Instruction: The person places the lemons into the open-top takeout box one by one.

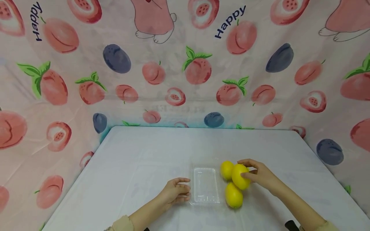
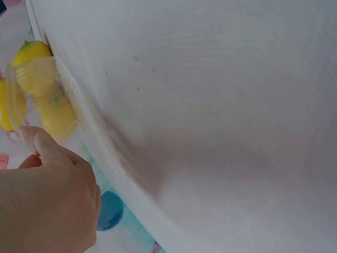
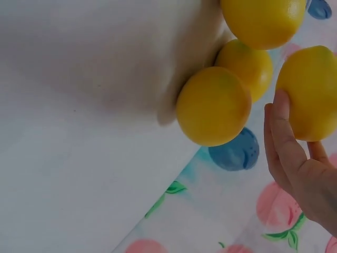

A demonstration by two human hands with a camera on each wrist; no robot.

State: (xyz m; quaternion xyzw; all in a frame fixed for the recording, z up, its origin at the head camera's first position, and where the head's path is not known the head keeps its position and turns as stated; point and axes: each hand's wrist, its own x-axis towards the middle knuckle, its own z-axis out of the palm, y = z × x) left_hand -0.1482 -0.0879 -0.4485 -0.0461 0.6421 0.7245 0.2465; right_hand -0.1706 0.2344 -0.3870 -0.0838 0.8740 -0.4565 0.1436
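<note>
A clear plastic box (image 1: 206, 202) lies on the white table in the middle of the near half. My left hand (image 1: 175, 192) holds its left edge, with the thumb at the rim in the left wrist view. Just right of the box, my right hand (image 1: 260, 176) holds a lemon (image 1: 241, 177) between thumb and fingers, raised over others. One lemon (image 1: 226, 170) lies behind it and another lemon (image 1: 234, 195) in front. The right wrist view shows three lemons besides the held one, including a small-looking lemon (image 3: 247, 66) partly hidden behind its neighbours.
A white cloth covers the table (image 1: 144, 147). Behind and at both sides hangs a pink curtain (image 1: 173, 64) printed with peaches and plums. The table's back edge runs along the foot of that curtain.
</note>
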